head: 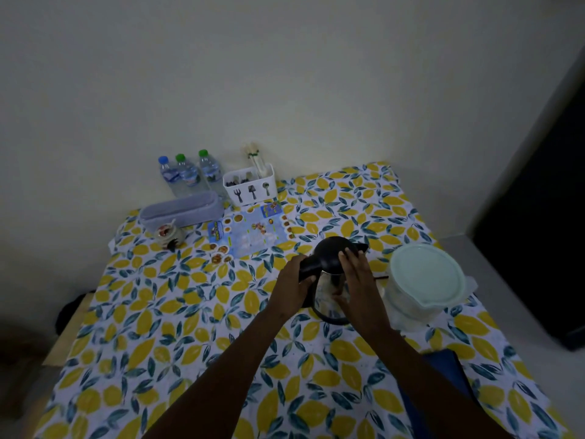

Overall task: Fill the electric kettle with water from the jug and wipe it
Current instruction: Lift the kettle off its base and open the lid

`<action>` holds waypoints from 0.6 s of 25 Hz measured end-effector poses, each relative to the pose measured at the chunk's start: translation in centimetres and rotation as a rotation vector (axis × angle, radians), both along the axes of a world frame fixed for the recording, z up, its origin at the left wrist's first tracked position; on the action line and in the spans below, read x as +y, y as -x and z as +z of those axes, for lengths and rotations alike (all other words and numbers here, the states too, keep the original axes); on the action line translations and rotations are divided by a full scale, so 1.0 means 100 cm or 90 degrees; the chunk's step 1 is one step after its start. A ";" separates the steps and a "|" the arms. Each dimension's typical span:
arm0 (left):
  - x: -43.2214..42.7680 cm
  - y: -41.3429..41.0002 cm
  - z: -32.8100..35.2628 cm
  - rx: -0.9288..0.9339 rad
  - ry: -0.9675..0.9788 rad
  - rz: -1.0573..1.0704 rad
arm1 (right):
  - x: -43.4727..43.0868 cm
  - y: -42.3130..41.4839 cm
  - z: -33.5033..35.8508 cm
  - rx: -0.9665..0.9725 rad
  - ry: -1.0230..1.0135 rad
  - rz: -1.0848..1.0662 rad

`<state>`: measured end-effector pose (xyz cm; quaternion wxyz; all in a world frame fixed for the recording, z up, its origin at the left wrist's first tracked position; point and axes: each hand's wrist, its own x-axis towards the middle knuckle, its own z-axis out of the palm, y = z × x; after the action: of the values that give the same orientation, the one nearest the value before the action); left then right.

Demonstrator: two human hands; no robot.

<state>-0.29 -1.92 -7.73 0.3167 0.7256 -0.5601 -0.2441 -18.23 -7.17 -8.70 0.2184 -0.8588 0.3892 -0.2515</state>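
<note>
The electric kettle [329,258], steel-bodied with a black lid and black handle, stands on the lemon-print tablecloth [190,312] right of centre. My left hand [292,286] is wrapped around the kettle's black handle on its left side. My right hand [357,277] lies against the kettle's right side, fingertips resting on the closed lid. Just to the right stands the translucent jug [424,283] with a pale green lid on top. No wiping cloth is in either hand.
Along the wall stand three water bottles [190,172], a white cutlery holder [250,185], a grey oblong container [183,207] and a small jar [169,236]. A printed mat [250,232] lies behind the kettle. A dark blue object [443,369] lies under my right forearm.
</note>
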 end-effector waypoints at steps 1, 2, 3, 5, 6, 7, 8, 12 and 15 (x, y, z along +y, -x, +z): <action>0.001 0.002 0.007 0.036 -0.001 0.018 | 0.000 -0.001 0.000 0.000 0.000 0.000; 0.002 0.003 0.013 0.078 -0.007 0.027 | 0.001 -0.002 0.001 0.000 0.000 -0.005; 0.005 0.003 0.019 0.113 -0.008 0.035 | 0.002 -0.003 0.002 -0.004 0.002 -0.010; 0.016 0.005 0.027 0.143 0.016 0.044 | 0.008 -0.001 0.004 -0.029 0.020 -0.011; 0.024 0.005 0.032 0.143 0.030 0.045 | 0.013 0.000 0.007 -0.044 0.038 -0.005; 0.033 0.004 0.037 0.147 0.038 0.045 | 0.019 0.002 0.011 -0.055 0.055 0.008; 0.044 0.002 0.041 0.153 0.039 0.046 | 0.028 0.002 0.015 -0.059 0.072 0.023; 0.097 -0.019 0.044 0.191 0.019 0.072 | 0.071 -0.009 0.023 -0.046 0.105 0.079; 0.139 -0.038 0.036 0.226 -0.006 0.103 | 0.103 -0.025 0.015 -0.031 0.095 0.122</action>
<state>3.55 12.03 -4.08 0.4254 0.7153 -0.4342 -0.3448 -15.74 3.13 -7.18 0.1860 -0.8995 0.2803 -0.2789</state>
